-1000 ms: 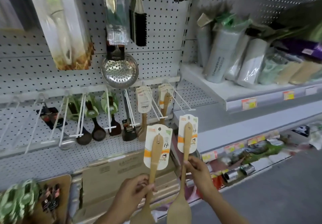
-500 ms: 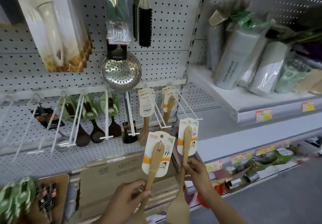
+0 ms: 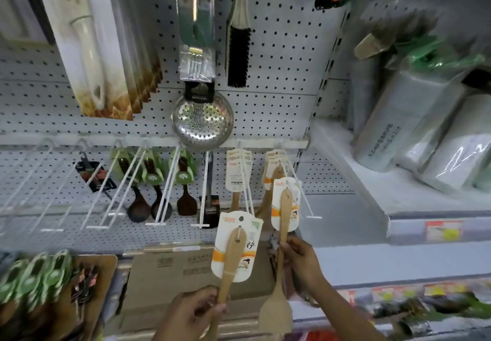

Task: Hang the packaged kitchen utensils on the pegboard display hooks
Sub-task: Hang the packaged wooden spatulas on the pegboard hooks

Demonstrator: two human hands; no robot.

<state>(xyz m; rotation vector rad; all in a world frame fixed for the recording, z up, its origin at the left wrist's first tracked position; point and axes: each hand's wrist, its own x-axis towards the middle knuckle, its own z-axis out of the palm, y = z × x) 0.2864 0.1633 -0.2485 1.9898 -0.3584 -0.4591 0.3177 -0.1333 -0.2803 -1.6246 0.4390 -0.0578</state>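
A person stands before a white pegboard (image 3: 279, 61), a carded wooden spatula in each hand. The left hand (image 3: 191, 314) grips the handle of the left spatula (image 3: 231, 261) low in the view, fingers curled round the wood; the tool runs nearly upright, tilted slightly right, its header card (image 3: 236, 245) and hang hole uppermost and its blade hidden below the hand. The right hand (image 3: 300, 258) pinches the shaft of the right spatula (image 3: 281, 274), which stands close to vertical with the broad blade pointing down and its card (image 3: 285, 204) raised to the height of the lower row of display hooks (image 3: 300, 181). That card sits just in front of matching carded spatulas (image 3: 273, 165) already hanging near the right edge of the pegboard; whether it touches a hook cannot be told. Further left on the same row hang dark wooden spoons (image 3: 156, 200) with green cards. Above them a perforated steel skimmer (image 3: 202, 120) and a black-bristled brush (image 3: 237, 48) hang from the upper board. Wrapped goods (image 3: 403, 117) lie on the shelf (image 3: 372, 194) to the right.
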